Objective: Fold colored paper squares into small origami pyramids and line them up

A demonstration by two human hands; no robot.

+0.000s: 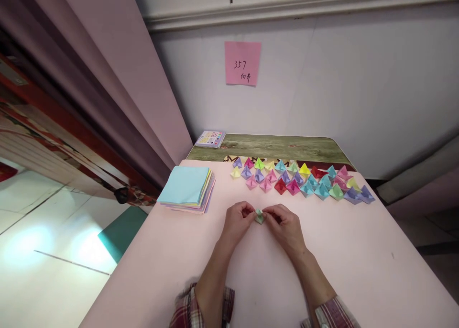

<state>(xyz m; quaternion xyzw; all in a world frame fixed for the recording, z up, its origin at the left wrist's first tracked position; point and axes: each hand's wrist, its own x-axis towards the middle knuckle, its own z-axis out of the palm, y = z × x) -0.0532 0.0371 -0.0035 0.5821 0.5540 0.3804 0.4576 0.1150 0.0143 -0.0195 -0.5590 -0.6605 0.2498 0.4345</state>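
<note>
A small pale green origami boat [259, 216] is held between my two hands over the middle of the table. My left hand [239, 219] pinches its left point between thumb and fingers. On the other side, my right hand [285, 225] pinches the right point the same way. Just beyond my hands, several folded paper boats [280, 187] in many colours stand in rows, pink, blue, yellow, red and green among them. To the left of my left hand lies a stack of square coloured paper [184, 184] with a light blue sheet on top.
The pink tabletop [351, 270] runs from my arms to a green wood-patterned strip [279, 144] at the back. A small printed packet [210, 139] lies at the far left corner. A pink note [243, 63] is stuck on the wall. A curtain [143, 93] hangs at the left.
</note>
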